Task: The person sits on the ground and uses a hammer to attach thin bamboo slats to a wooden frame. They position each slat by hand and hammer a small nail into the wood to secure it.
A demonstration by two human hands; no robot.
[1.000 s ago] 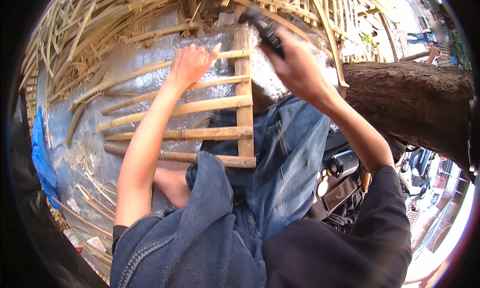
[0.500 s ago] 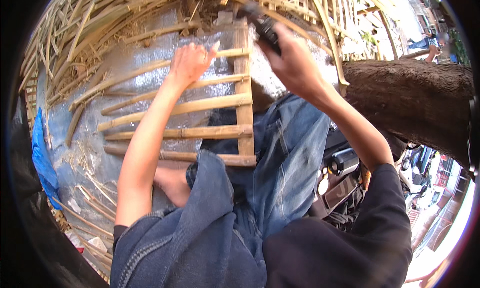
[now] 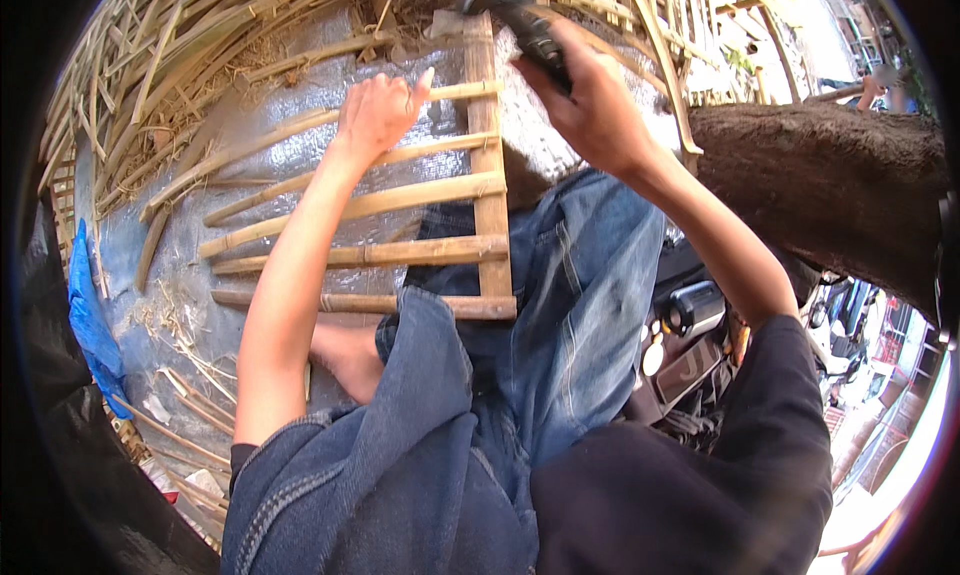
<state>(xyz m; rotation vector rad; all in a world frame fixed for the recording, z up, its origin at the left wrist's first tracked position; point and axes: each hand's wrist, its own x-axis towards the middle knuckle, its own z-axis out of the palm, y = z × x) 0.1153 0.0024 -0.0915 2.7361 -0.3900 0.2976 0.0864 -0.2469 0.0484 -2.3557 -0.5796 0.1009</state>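
In my right hand (image 3: pixel 600 110) is a hammer (image 3: pixel 537 43) with a black handle, raised over the far end of a flat wooden batten (image 3: pixel 489 205). Its dark head is blurred. Several bamboo slats (image 3: pixel 425 204) run leftward from the batten like rungs, spread a little at their left ends. My left hand (image 3: pixel 378 113) is closed over one of the farther slats (image 3: pixel 466 91), thumb sticking up; the fingertips are partly hidden. The slat and batten frame lies in front of my denim-covered legs (image 3: pixel 585 275), the nearest slat close to my knee.
Piled split bamboo (image 3: pixel 150 105) and woven lattice line the far left and back. A thick brown trunk (image 3: pixel 820 185) crosses the right. By my right leg sit a bag (image 3: pixel 690 375) and a dark cylinder (image 3: pixel 693 308). Blue plastic (image 3: pixel 92 315) hangs at left. Another person's arm (image 3: pixel 872 93) shows far right.
The batten and slats sit slightly higher in the picture. My right hand and the hammer have shifted a little up and to the right. My left hand keeps its hold.
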